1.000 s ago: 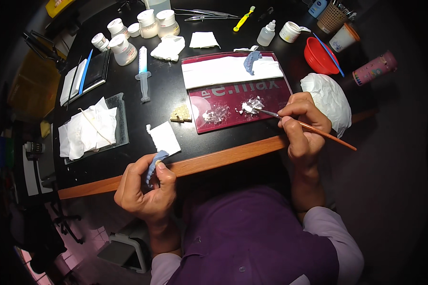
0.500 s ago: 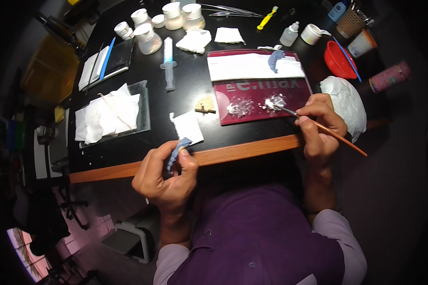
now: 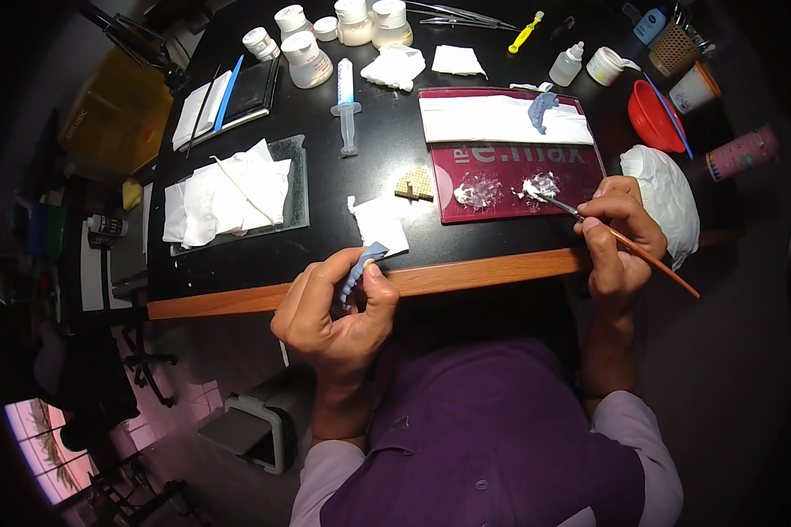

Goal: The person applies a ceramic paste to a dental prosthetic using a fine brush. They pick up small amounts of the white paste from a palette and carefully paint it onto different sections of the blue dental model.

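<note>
Blue mold sits pinched in the left hand near the counter; the right hand holds a brush to white material already out on a red slab, the mold's coating, if any, unclear.

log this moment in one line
left hand: holds blue toothed piece | right hand: holds brush | tip: at white material on maroon slab

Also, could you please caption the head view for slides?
Left hand holds blue piece; right hand holds brush at white material.
</note>
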Tool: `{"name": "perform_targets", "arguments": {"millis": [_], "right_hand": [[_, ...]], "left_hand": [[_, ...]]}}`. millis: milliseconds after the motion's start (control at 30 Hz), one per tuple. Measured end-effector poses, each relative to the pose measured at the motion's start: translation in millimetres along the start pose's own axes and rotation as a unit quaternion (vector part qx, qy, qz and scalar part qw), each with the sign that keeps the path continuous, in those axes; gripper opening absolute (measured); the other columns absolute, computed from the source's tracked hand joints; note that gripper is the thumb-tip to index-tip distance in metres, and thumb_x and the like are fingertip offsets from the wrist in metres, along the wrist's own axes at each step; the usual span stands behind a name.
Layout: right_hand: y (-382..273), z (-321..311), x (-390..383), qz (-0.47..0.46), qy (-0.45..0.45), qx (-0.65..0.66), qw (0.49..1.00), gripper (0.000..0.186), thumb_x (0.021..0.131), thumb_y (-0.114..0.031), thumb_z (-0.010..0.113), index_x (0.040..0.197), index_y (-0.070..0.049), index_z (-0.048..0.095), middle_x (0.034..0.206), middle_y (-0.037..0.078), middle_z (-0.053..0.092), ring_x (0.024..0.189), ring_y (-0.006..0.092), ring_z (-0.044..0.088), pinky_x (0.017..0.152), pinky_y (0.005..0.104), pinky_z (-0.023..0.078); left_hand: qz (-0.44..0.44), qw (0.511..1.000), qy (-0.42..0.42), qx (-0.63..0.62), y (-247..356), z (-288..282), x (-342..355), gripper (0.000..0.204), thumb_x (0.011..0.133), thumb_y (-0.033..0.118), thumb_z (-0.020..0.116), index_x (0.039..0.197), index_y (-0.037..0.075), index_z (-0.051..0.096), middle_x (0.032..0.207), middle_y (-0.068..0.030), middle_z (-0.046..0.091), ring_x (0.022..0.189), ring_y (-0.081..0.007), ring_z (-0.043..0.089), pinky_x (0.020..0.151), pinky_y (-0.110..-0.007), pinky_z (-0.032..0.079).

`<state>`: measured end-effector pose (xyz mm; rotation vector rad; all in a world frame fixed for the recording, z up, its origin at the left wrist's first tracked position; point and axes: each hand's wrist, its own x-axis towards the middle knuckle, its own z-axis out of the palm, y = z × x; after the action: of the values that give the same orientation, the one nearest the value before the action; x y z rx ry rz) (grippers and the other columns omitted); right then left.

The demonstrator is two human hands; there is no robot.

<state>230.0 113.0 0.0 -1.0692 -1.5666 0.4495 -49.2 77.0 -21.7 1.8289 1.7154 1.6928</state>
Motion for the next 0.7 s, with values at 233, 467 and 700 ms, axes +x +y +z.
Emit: {"name": "perform_targets", "arguments": {"millis": [233,467,700], "right_hand": [[-11,20,0,-0.017,-0.026,-0.004,1.0,0.011,0.072,0.002,0.068,0.081,0.0,0.073,0.07,0.007,0.065,0.078,0.0201,0.057,0.067,0.0305,0.046],[-13,32,7,-0.053,-0.056,-0.041,0.996,0.012,0.07,0.002,0.073,0.081,-0.001,0.075,0.069,0.006,0.065,0.076,0.0194,0.058,0.064,0.0303,0.047],[-13,38,9,-0.046,-0.066,-0.045,0.996,0.012,0.07,0.0,0.075,0.082,-0.001,0.076,0.07,0.006,0.066,0.075,0.0191,0.058,0.064,0.0303,0.047]], "left_hand": [[-0.005,1.0,0.0,0.008,-2,1,-2,0.011,0.08,0.003,0.077,0.09,-0.001,0.076,0.067,-0.0022,0.062,0.054,-0.0067,0.052,0.048,-0.023,0.037],[-0.027,0.999,-0.034,0.024,3,-4,-1,0.013,0.082,0.003,0.074,0.094,-0.004,0.075,0.074,-0.0031,0.069,0.062,-0.0056,0.059,0.057,-0.02,0.044],[-0.006,1.0,-0.005,0.014,-1,1,-1,0.012,0.079,0.003,0.076,0.09,-0.001,0.075,0.066,-0.0016,0.061,0.054,-0.0068,0.05,0.048,-0.023,0.035]]}}
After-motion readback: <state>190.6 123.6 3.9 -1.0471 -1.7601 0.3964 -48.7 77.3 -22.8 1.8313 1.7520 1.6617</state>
